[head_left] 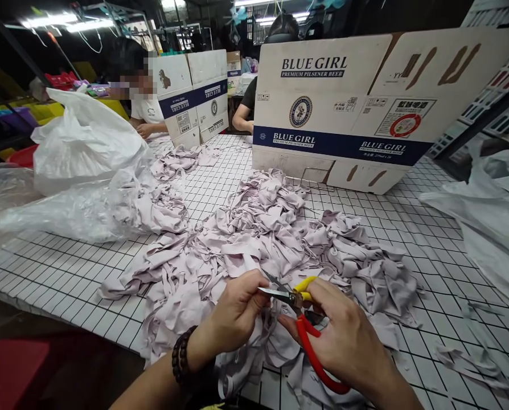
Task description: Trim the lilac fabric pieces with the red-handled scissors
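Observation:
My right hand [348, 330] grips a pair of scissors [298, 299] with one yellow and one red handle. Their blades are parted and point left, close to the fingertips of my left hand [237, 310]. That hand is closed in a pinch on a pale lilac fabric strip [246, 253], which rises from the fingers toward the pile. A dark beaded bracelet [180, 354] circles the left wrist. Under and beyond both hands spreads a large heap of pale lilac fabric pieces [275, 222], crumpled together. Whether the blades touch the fabric I cannot tell.
A grid-patterned table [220, 171] carries everything. Cardboard beer cartons [323, 102] [195, 99] stand at the back, with two people behind them. White and clear plastic bags [87, 142] lie at left, another white bag [493, 205] at right. Fabric scraps [472, 364] lie near the right edge.

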`<state>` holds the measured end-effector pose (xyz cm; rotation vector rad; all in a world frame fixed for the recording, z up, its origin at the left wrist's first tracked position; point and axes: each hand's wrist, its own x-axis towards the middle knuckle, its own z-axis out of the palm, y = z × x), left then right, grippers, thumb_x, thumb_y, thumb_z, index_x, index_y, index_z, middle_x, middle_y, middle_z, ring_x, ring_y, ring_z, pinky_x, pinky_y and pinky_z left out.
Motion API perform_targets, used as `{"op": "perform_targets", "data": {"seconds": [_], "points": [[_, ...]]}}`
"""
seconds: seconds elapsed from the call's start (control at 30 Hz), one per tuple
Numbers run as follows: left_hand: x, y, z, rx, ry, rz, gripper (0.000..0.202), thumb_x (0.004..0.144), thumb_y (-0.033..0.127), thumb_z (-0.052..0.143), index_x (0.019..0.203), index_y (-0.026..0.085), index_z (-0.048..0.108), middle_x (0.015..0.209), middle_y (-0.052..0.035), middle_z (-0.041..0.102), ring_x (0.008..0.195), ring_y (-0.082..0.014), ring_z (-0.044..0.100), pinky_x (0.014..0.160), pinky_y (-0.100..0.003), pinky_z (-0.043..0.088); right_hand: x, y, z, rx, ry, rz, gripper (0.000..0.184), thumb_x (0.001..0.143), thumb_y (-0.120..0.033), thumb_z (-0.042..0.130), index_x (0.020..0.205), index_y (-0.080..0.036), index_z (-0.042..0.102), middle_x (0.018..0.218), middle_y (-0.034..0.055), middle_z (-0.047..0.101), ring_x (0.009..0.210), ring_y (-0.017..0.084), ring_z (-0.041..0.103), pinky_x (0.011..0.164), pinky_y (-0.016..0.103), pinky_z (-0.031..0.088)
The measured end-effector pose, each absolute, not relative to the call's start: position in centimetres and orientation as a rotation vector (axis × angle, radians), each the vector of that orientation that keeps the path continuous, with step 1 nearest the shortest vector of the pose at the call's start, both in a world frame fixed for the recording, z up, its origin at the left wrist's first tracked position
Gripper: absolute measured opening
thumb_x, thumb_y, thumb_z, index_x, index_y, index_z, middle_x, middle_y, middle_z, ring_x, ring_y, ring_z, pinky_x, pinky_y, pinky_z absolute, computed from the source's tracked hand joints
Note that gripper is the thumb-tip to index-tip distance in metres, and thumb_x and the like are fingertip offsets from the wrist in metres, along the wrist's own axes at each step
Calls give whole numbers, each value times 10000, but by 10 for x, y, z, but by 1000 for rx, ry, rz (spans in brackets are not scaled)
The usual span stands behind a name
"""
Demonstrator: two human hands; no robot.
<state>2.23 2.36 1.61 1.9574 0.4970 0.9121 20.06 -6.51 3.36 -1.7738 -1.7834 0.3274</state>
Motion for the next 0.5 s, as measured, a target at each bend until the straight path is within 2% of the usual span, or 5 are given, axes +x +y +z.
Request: {"op": "perform_targets", "data": {"seconds": [0.3, 0.5], "points": [[20, 23, 19, 1937, 517, 894, 207, 969, 187, 431, 790, 165, 532, 686, 8, 499, 619, -107, 469, 590, -218, 353, 201, -67, 32, -1818, -1828, 261, 291, 774, -390, 670, 690, -229, 443, 674, -4, 526, 609, 172, 499, 545, 283, 382], [20, 23, 19, 1922, 495, 913, 213, 973, 195, 432, 785, 168, 528, 687, 5, 499, 638, -112, 474, 607, -223, 359, 199, -68, 33, -1783, -1801, 195, 267, 777, -386, 670, 714, -224, 467, 687, 5, 525, 635, 181, 497, 563, 289, 388]]}}
